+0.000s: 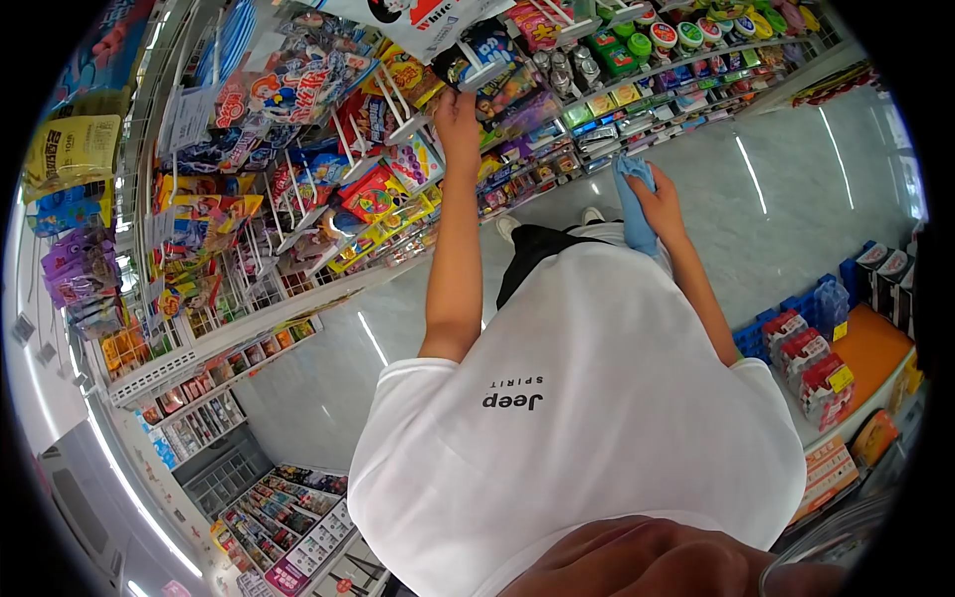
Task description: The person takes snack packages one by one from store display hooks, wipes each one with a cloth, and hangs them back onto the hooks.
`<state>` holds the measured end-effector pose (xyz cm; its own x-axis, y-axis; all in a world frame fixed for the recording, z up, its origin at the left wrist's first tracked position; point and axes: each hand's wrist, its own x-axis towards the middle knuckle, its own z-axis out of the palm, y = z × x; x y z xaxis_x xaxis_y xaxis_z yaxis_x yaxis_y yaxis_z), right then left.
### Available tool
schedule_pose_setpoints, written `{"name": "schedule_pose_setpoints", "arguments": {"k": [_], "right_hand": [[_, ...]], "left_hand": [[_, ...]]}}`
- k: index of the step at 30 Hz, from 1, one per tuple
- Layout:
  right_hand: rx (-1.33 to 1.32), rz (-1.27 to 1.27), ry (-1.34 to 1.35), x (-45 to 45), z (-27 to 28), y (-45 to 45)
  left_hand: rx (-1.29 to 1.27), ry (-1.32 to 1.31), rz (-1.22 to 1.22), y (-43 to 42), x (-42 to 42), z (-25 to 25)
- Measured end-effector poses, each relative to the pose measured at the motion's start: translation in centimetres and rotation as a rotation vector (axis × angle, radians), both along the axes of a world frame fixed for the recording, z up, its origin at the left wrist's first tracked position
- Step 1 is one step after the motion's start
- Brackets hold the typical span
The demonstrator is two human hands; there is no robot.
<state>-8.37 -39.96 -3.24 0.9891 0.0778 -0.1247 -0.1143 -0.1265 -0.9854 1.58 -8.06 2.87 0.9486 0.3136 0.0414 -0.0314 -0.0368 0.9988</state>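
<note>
My left hand (458, 127) reaches in among candy bags hanging from metal hooks, its fingers curled closed beside a dark blue candy bag (489, 48). What those fingers grip, if anything, is hidden. Just left of them hangs a yellow candy bag (411, 76), and a white price-tag holder (406, 129) juts out near the wrist. Lower down on the rack is a red candy bag (372, 195). Held in front of my body at the right, a bunched light blue cloth (635, 204) is wrapped in the fingers of my right hand (661, 202).
Shelves with small boxes and green-lidded tubs (639, 45) run along the top right. More hanging snack bags (72, 154) line the far left. Grey tiled floor (796, 189) stretches to the right, where red-and-white packs (811, 363) stand by a blue crate (753, 338).
</note>
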Motion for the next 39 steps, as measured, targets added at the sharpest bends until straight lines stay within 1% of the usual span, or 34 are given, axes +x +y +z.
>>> {"name": "schedule_pose_setpoints", "arguments": {"k": [2,3,6,7,10,11,14,15,18,19,22,23,26,29,32,33,36,37,39], "right_hand": [[-0.016,0.015,-0.007,0.0,-0.1,0.3],[-0.014,0.019,-0.008,0.0,-0.2,0.5],[0.007,0.024,-0.012,0.2,-0.4,1.1],[0.024,0.023,-0.013,0.2,-0.7,1.4],[0.039,0.034,-0.018,0.5,-0.2,2.3],[0.037,0.043,-0.019,0.6,0.0,2.5],[0.054,0.097,0.040,1.3,-0.2,3.0],[0.051,0.106,0.038,1.5,-0.3,3.2],[0.053,0.123,0.045,1.9,-0.5,3.7],[0.061,0.121,0.052,2.1,-0.3,3.9],[0.036,0.127,0.054,2.8,-1.1,3.9],[0.018,0.131,0.052,3.0,-1.5,3.8],[0.060,0.065,0.113,3.4,-1.2,3.8],[0.134,0.007,0.198,3.9,-1.0,3.5],[0.163,-0.034,0.280,4.4,-0.3,3.5],[0.188,-0.034,0.301,4.6,-0.3,3.5],[0.244,-0.026,0.352,5.0,-0.1,3.7],[0.250,-0.017,0.361,5.1,0.3,3.9],[0.256,-0.009,0.379,5.2,0.4,4.0]], "left_hand": [[-0.273,-0.003,-0.010,-1.7,-1.4,1.7],[-0.251,0.076,-0.018,-1.1,-2.1,1.6],[-0.346,0.134,-0.034,-1.1,-3.9,1.3],[-0.427,0.160,-0.034,-1.4,-4.5,1.6],[-0.656,0.054,-0.045,-2.5,-5.8,2.8],[-0.710,0.045,-0.108,-2.8,-6.4,3.6],[-0.782,0.033,-0.087,-3.4,-7.6,4.4],[-0.766,0.059,-0.066,-3.2,-7.5,4.0],[-0.822,0.091,-0.029,-3.4,-8.3,3.2],[-0.824,0.080,-0.043,-3.5,-8.7,3.2],[-0.867,0.155,-0.095,-3.5,-9.6,2.6],[-0.845,0.154,-0.024,-3.8,-9.8,2.1],[-0.794,0.157,0.061,-4.4,-10.7,1.9],[-0.887,0.400,0.071,-3.8,-11.9,0.5],[-1.126,0.308,-0.040,-4.3,-12.6,-0.4],[-1.114,0.437,0.110,-4.9,-12.9,1.3],[-1.344,0.444,0.008,-4.7,-13.2,0.0],[-1.423,0.403,-0.061,-4.8,-13.1,-0.5],[-1.352,0.479,0.046,-5.4,-12.8,-1.5]]}}
